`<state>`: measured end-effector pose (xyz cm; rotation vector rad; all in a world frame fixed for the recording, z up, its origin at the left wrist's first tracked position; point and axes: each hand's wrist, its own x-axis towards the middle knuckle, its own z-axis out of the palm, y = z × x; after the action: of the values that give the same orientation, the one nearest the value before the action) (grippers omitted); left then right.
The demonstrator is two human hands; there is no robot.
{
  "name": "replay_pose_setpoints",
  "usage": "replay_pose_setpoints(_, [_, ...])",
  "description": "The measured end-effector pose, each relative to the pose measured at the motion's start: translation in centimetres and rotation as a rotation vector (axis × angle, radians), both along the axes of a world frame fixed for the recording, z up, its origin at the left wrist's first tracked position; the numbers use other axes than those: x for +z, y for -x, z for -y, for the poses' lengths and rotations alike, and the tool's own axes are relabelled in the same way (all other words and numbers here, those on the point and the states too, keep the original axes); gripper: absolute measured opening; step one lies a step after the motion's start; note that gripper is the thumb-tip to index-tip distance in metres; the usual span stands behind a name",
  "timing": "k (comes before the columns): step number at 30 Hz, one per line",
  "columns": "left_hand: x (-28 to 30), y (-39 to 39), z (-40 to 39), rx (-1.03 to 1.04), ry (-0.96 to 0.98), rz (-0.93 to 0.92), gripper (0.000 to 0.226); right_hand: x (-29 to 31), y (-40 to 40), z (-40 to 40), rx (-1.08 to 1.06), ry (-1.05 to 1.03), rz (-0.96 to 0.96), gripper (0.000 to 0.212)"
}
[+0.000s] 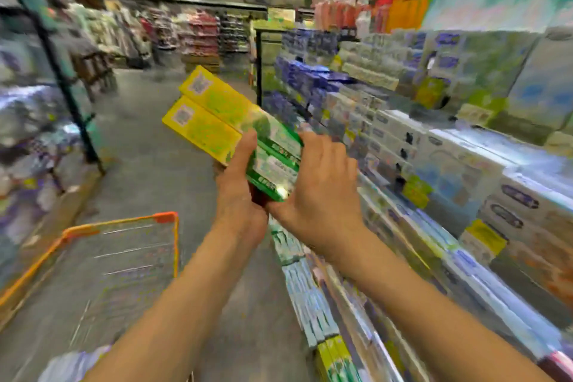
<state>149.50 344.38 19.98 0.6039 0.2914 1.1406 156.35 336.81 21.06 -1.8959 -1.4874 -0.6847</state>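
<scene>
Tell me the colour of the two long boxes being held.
The boxes are yellow, turning green at the held end; head view.

Two bare forearms reach forward, wrists close together. The left grip (238, 195) clasps the stacked boxes (210, 115) from below, thumb upward; the right grip (322, 189) curls round their near end.

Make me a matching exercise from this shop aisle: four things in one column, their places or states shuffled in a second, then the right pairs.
Column one
1. two long yellow-and-green cardboard boxes
2. orange-rimmed wire shopping cart
3. right hand
4. shelves of white and blue packets

Column two
A. lower left of the view
B. running down the right side
C. held up in mid-picture
D. cupping the boxes' green end

Pairs: 1-C, 2-A, 3-D, 4-B
</scene>
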Motion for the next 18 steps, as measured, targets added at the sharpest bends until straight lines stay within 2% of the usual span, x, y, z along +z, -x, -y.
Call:
replay_pose_setpoints(3, [-0.7, 6.9, -2.5, 0.170, 0.045, -0.007, 0.114, -0.6, 6.2, -2.9, 0.100, 0.036, 0.065, 0.089])
replay_pose_setpoints(6, [-2.4, 14.7, -4.7, 0.289, 0.086, -0.040, 0.084, -1.6, 12.5, -5.9, 0.295, 0.133, 0.041, 0.089])
replay_pose_setpoints(9, [-5.4, 23.3, -7.6, 0.371, 0.130, -0.112, 0.072, -2.1, 18.7, -9.8, 0.535, 0.452, -0.223, 0.077])
replay_pose_setpoints(12, [-7.7, 31.0, -10.3, 0.383, 0.193, -0.232, 0.060, -2.7, 24.2, -15.5, 0.652, 0.663, -0.553, 0.067])
replay_pose_setpoints(15, [-10.0, 36.7, -12.0, 0.376, 0.237, -0.292, 0.040, -4.6, 30.5, -20.3, 0.731, 0.892, -0.528, 0.080])
replay_pose_setpoints(18, [-12.3, 40.4, -13.6, 0.331, 0.258, -0.339, 0.021, -7.1, 34.6, -23.7, 0.748, 1.031, -0.520, 0.069])
